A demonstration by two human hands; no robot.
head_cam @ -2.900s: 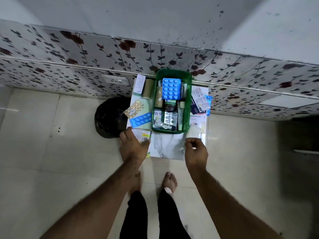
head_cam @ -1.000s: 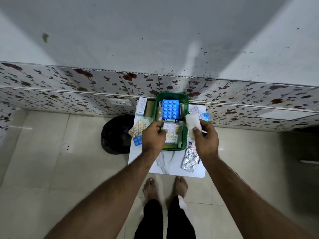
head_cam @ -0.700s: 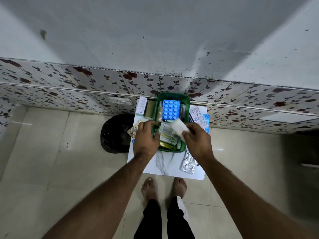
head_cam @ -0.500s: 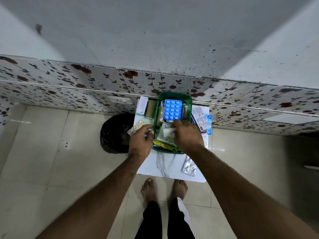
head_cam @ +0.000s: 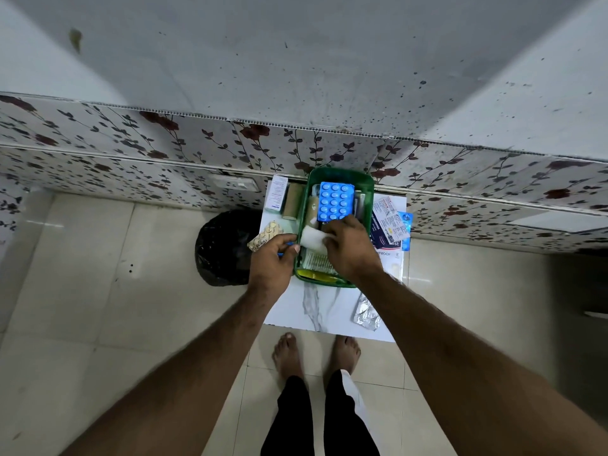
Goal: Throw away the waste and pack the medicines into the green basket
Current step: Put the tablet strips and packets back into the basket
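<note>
Fingers of the right hand (head_cam: pixel 348 248) pinch a white packet (head_cam: pixel 313 239) low inside the green basket (head_cam: pixel 339 175) at the table's (head_cam: pixel 329 311) far edge, tucking it in; the left hand (head_cam: pixel 271 263) curls closed at the rim, likely steadying it.

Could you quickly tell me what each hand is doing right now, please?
Left hand: fingers curled at the rim of the green plastic basket, over something blue; a grip cannot be told.
Right hand: closed on a white soft packet over the basket.
</note>
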